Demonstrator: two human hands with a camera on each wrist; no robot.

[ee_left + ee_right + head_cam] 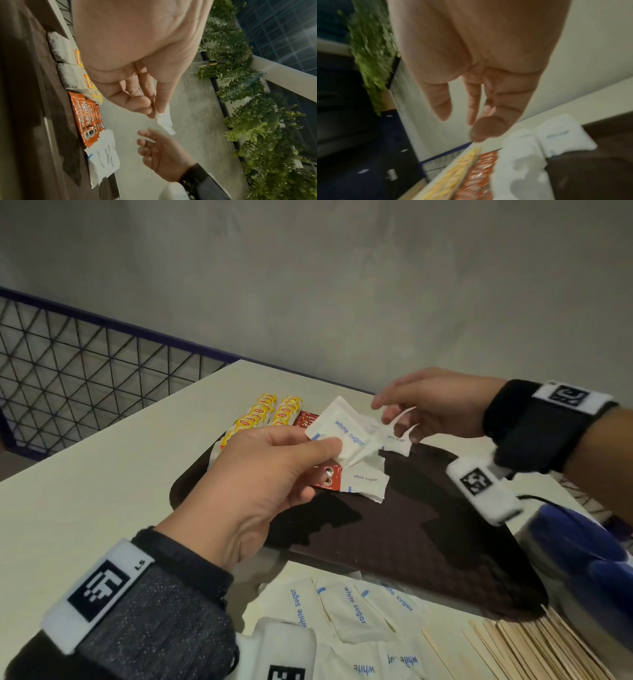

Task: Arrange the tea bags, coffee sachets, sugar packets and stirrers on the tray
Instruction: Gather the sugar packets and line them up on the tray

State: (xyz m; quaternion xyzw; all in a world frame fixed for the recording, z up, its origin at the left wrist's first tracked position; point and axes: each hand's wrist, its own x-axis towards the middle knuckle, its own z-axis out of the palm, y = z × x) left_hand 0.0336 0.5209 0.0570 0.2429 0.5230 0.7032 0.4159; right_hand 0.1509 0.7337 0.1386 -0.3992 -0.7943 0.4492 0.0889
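Plain grey wall behind a cream table point(102, 474), with a dark brown tray point(428, 535) sitting on it. Tea bags point(270, 412) are already lined up in 2 yellow rows at the tray's far-left end, coffee sachets point(85, 119) right beside them, so it looks like each type gets its own strip. Sugar's the step now: the left hand point(260, 484) pinches a bunch of white sugar packets point(346, 433) between thumb and fingers above the tray, probably as a feeder stack. The right hand point(431, 405) has its fingers loosely spread by the bunch; can't tell if it actually grips a packet. A few placed packets point(366, 481) lie next to the coffee. More loose packets point(346, 607) and the wooden stirrers point(548, 645) wait on the table, near side.
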